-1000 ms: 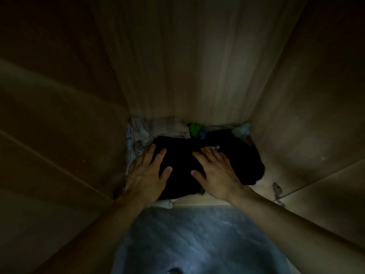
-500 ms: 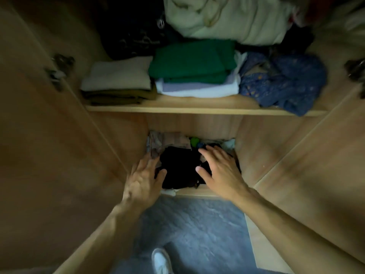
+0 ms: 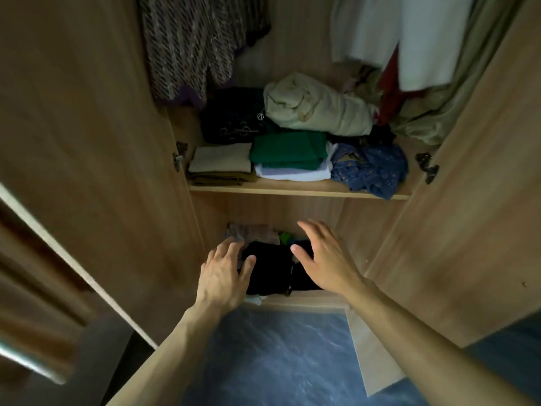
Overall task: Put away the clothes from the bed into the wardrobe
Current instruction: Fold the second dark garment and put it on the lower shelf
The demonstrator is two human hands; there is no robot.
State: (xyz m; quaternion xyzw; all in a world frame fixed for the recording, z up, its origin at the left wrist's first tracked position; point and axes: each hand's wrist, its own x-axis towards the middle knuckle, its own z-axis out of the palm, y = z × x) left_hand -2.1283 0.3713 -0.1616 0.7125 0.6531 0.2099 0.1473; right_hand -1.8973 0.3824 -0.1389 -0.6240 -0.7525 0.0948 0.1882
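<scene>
- Dim throughout; soft, low light, no glare anywhere.
- Deepest shadow in the bottom compartment of the wardrobe (image 3: 292, 209), where the black clothes (image 3: 269, 271) lose all fold detail.
- Brighter on the pale hanging garments (image 3: 409, 39) at upper right.
- Motion blur on both hands, strongest on the right hand (image 3: 325, 256); left hand (image 3: 222, 273) soft-edged.
- Wide-angle bending of door edges; bottom-left corner heavily smeared.
- Floor (image 3: 278, 361) streaked, slightly blurred.
</scene>
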